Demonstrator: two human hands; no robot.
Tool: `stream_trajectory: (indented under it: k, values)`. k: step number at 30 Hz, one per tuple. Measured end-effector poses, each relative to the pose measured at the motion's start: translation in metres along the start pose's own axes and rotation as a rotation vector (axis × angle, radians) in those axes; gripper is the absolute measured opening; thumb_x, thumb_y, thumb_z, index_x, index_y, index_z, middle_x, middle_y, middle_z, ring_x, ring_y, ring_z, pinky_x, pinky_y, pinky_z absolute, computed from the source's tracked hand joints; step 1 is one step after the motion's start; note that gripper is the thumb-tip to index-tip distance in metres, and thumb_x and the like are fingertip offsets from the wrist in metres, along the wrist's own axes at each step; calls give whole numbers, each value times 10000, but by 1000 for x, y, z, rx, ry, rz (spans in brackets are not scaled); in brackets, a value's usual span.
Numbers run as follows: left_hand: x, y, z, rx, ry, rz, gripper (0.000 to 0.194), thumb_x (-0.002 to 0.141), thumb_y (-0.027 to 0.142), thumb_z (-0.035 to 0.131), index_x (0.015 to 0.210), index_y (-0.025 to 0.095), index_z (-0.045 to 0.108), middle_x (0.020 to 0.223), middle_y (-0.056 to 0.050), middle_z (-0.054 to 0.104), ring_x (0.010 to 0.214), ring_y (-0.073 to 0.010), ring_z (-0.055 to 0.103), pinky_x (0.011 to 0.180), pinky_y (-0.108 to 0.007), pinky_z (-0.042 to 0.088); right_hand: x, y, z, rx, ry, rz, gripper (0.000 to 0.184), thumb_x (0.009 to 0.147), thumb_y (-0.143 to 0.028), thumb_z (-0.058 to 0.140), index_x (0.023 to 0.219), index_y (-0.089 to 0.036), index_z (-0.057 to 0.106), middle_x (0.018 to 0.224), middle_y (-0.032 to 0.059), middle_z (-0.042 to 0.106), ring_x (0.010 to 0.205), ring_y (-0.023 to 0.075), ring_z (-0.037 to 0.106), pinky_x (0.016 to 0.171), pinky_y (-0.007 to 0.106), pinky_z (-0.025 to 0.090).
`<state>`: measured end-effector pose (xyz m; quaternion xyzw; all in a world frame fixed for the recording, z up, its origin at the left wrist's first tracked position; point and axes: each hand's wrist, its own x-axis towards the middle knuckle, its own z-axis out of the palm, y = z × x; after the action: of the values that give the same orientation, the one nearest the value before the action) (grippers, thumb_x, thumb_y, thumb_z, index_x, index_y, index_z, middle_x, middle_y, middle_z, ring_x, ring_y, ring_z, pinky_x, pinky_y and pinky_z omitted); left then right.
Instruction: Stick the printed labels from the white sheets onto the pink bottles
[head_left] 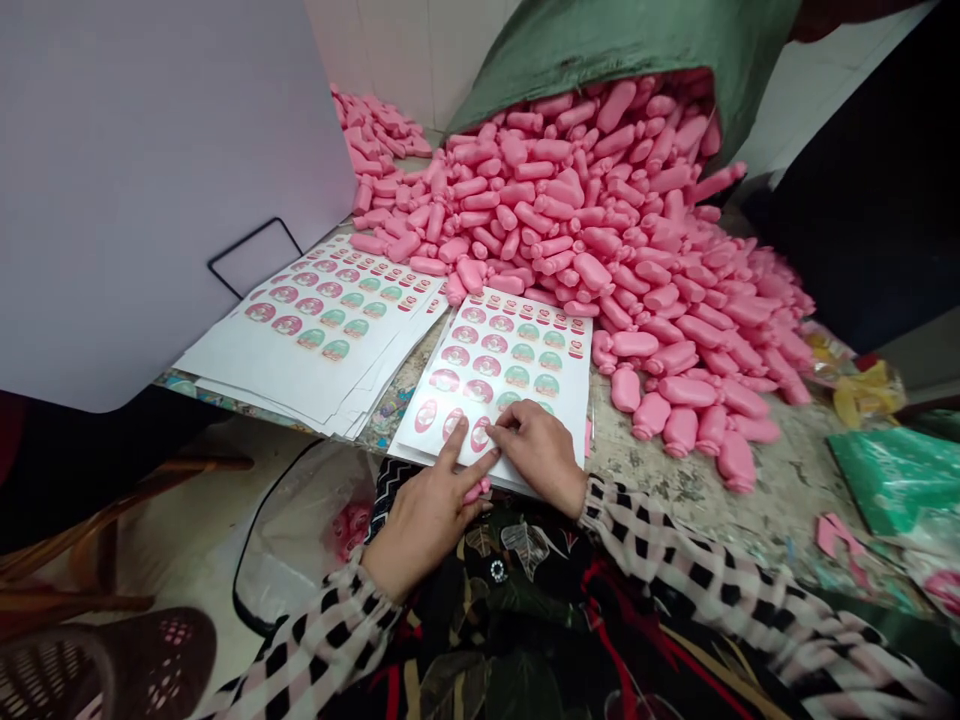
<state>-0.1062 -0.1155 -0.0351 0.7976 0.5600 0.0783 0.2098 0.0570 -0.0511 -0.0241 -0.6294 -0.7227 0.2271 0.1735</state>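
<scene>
Bottle (476, 490) seemingly held in left hand (427, 515).

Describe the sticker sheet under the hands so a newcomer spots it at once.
Start at the heap of pink bottles on the table. Just below it, right of the larger sheet pile, lies the sticker sheet. Only this one has the left hand and right hand extending over it.

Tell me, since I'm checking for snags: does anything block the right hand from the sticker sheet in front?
Nothing visible does: the right hand lies over the sticker sheet, fingers beside a pink oval sticker.
</scene>
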Motion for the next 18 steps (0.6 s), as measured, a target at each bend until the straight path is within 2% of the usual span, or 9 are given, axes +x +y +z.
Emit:
stream_trajectory:
  k: [7,10,13,14,16,18]
  values:
    - [2,1,2,74,1,-10,614,854,306,512,1405,431,271,1558,-94,41,940,-270,657,737,-386,530,-9,-17,-14,-83,121,-221,192,876,-335,516,749,-217,600,797,17,591,789,148,545,671,259,368]
    - [2,-1,4,40,12,0,573,855,312,513,1379,444,322,1559,-83,26,965,-275,645,734,-401,530,-7,-17,-23,6,195,-216,179,864,-344,538,759,-219,610,806,7,602,790,141,550,680,254,380]
    - [-5,-4,2,-108,59,27,509,850,307,530,1335,417,420,1559,-69,57,1090,-275,584,862,-411,486,-1,-6,-28,107,214,-139,196,827,-382,583,726,-218,617,781,-9,611,720,127,550,644,254,379]
    - [-8,-4,0,-193,90,32,486,850,311,534,1321,400,448,1555,-60,104,1153,-272,540,919,-406,454,2,-1,-29,142,211,-109,202,814,-393,596,718,-217,620,770,-11,612,696,125,546,637,256,379]
    - [-14,-2,-6,-430,194,-23,466,825,347,576,1286,348,505,1490,-59,315,1213,-248,482,985,-374,402,5,9,-28,235,203,-54,211,789,-408,615,711,-212,627,748,-11,614,674,127,540,637,261,386]
    - [-15,1,-14,-788,277,-169,492,794,410,609,1263,290,524,1274,-71,561,1078,-211,564,900,-327,460,6,15,-28,360,188,-6,231,757,-426,638,705,-202,625,714,-8,611,658,133,533,629,264,390]
